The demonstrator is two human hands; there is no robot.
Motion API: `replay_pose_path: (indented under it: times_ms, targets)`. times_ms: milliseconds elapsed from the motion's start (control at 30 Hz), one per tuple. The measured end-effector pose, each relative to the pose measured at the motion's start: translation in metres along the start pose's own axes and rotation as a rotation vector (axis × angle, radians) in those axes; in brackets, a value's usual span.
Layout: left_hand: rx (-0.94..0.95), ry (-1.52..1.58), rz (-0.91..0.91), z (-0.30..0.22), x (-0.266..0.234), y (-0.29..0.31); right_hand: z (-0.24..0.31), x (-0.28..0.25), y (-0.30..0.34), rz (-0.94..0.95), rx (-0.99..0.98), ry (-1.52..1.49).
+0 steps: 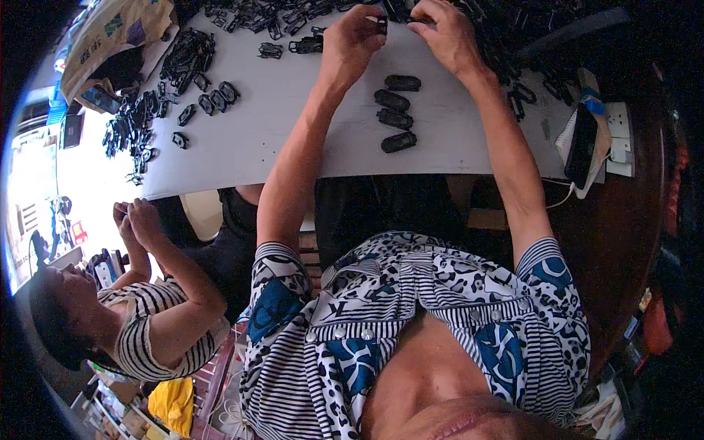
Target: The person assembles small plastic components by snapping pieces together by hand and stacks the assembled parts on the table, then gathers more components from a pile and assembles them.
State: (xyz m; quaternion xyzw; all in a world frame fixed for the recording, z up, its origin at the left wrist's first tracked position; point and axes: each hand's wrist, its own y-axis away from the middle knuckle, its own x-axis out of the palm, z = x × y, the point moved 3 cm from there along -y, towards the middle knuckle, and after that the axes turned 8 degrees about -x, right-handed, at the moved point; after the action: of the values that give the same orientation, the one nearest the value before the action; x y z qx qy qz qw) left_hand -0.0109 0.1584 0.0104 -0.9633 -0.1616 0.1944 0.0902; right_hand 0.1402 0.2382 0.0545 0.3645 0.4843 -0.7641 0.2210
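My left hand reaches to the far side of the table, its fingers closed on a small black plastic part. Just right of it, my right hand has thumb and fingers pinched together at another dark piece, partly hidden by the fingers. Between my forearms, several oval black plastic casings lie in a loose column on the tabletop. Left of my left hand sit a few black frame-like parts. A dense heap of similar black parts spreads beyond and beside my right hand.
Piles of black parts cover the table's left side, beside an open paper bag. A phone and a white power strip are at the right edge. A co-worker in a striped top sits at left, hands together near the table edge.
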Motion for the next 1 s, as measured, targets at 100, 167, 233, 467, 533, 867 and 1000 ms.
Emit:
replay_pose_path:
  times_ms: [100, 167, 233, 467, 533, 867, 1000]
  targets:
    - [-0.164, 0.358, 0.088, 0.004, -0.002, 0.004, -0.005, -0.001, 0.009, 0.011, 0.405, -0.566]
    - [-0.209, 0.459, 0.13, 0.002, 0.001, 0.006, -0.011, 0.005, 0.019, -0.078, 0.487, -1.073]
    - [-0.239, 0.508, 0.107, 0.003, 0.003, 0.01, -0.013, 0.007, 0.024, -0.076, 0.484, -1.158]
    - [-0.215, 0.188, 0.026, 0.005, 0.004, 0.015, -0.006, 0.004, 0.026, 0.01, 0.463, -1.253]
    - [-0.196, 0.198, 0.049, 0.005, 0.005, 0.014, -0.005, 0.002, 0.025, 0.029, 0.435, -1.237]
    - [0.141, -0.385, -0.179, -0.013, 0.003, 0.02, 0.001, 0.006, 0.027, 0.156, 0.546, -1.026]
    - [-0.04, -0.18, -0.114, -0.017, 0.007, 0.015, 0.013, 0.007, 0.024, 0.113, 0.384, -0.806]
